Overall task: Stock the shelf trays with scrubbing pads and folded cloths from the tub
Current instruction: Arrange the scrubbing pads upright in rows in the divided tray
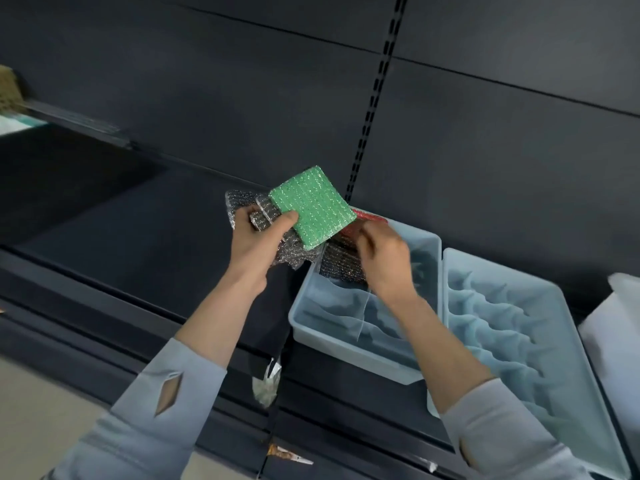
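Far left: tan item (8,90) on the upper shelf edge, blurred, can't tell what it is. Dark shelf (121,216) runs across, bare on the left side. Left hand (258,239) is above the shelf, closed around a stack of pads: silver pads (242,206) underneath, green pad (311,204) on top, thumb pressed on the green pad's lower left corner. Stack is tilted, held clear of the shelf, just left of the first tray. Right hand (382,252) is over the back end of the left tray (346,344), fingers pinched on a dark silver pad (341,259) that sits at the tray's back compartment; a red pad (367,220) shows just behind the fingers, probably in the same grip, mostly hidden. Tray has dividers. Right tray (540,358) touches it side by side, ridged bottom. White bin (620,327) at far right edge, cropped.
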The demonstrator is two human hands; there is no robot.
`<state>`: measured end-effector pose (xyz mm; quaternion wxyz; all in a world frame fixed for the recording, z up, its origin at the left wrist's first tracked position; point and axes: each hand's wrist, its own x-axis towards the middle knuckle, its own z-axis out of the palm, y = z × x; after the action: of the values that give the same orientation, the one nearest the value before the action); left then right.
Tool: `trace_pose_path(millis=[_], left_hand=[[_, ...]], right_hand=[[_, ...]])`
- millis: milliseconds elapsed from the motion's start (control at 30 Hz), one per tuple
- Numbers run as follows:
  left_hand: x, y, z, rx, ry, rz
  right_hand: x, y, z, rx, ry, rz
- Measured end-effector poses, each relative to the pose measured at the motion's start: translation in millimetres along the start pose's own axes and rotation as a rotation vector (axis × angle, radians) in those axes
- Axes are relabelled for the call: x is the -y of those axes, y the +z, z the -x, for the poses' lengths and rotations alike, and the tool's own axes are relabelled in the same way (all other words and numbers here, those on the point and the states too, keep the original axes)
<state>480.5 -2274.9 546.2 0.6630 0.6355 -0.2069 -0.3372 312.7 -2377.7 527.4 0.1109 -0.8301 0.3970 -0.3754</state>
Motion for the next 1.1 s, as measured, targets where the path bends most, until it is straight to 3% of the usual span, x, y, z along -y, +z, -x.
trace_pose_path(millis=[33,100,200,300,400,467,667,800,967,1100], left_hand=[[-0.6,0.4,-0.2,0.007,0.025,-0.021],[-1.5,2.2,0.6,0.017,0.072,-0.092],[-3.2,7.3,3.3,0.054,0.139,-0.194],[-0.1,6.7,-0.4,0.08,0.159,-0.204],[0.8,2.9,-2.3,0.057,0.164,-0.176],[2.1,-0.7,-5.6,0.016,0.158,-0.126],[7.5,-6.9,-10.9,-0.009,0.134,0.024],[9.7,-4.7,-12.0,-0.008,0.137,0.019],[9.4,-1.1,-11.3,-0.012,0.146,-0.029],[11.0,3.0,-8.1,0.011,0.166,-0.015]], right_hand=[[8.9,-12.6,-7.7,-0.034,0.161,-0.204],[19.0,-30.8,-23.6,0.1,0.385,-0.47],[26.0,-34.9,-30.9,0.319,0.35,-0.566],[22.6,-28.9,-30.1,0.327,0.502,-0.813],[9.9,-33.9,-25.9,0.228,0.711,-1.047],[-0.5,-39.9,-17.3,0.19,0.71,-0.856],[-17.4,-35.1,18.9,0.215,0.05,0.041],[-14.1,-31.3,18.0,0.181,-0.127,0.169],[-14.6,-29.8,13.7,0.313,-0.181,0.34],[-0.8,-13.6,13.5,0.296,-0.194,0.476]])
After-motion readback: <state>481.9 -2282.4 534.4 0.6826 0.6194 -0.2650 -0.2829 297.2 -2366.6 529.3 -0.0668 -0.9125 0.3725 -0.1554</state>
